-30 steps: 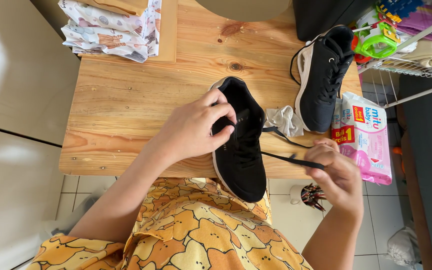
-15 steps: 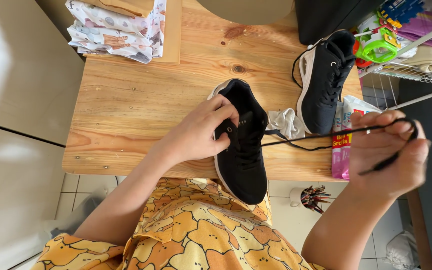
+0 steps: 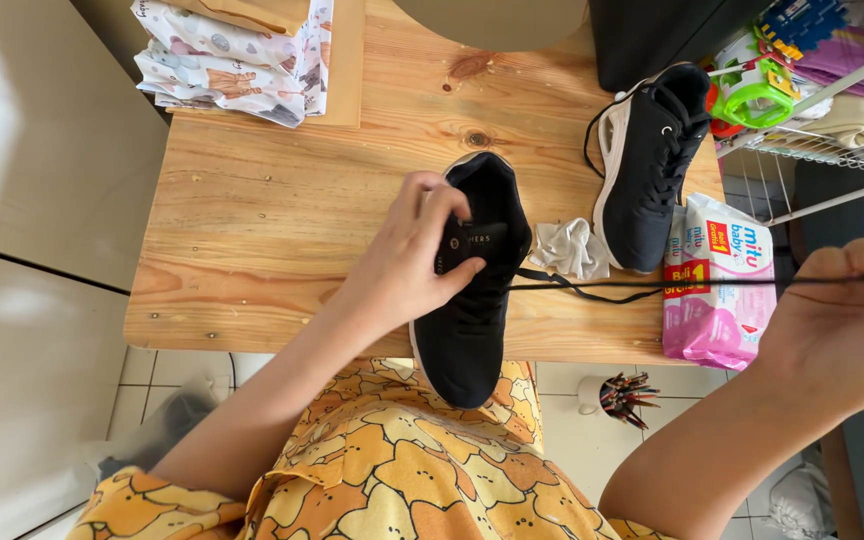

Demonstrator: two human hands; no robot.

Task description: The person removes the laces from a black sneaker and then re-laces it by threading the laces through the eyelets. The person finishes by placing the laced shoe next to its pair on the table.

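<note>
The light, soft shoe [image 3: 472,290] is being gripped at its tongue by the left hand [image 3: 407,265], fingers closed, while the thin, limp lace [image 3: 652,285] is being pinched taut by the right hand [image 3: 842,320].

left hand [image 3: 414,262]: fingers curled, grip closed | right hand [image 3: 842,320]: pinching, arm outstretched

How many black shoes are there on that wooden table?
2. One black shoe lies at the table's near edge, steadied by the left hand. The other shoe lies on its side farther right, beside a pink wipes pack. None seems hidden.
</note>
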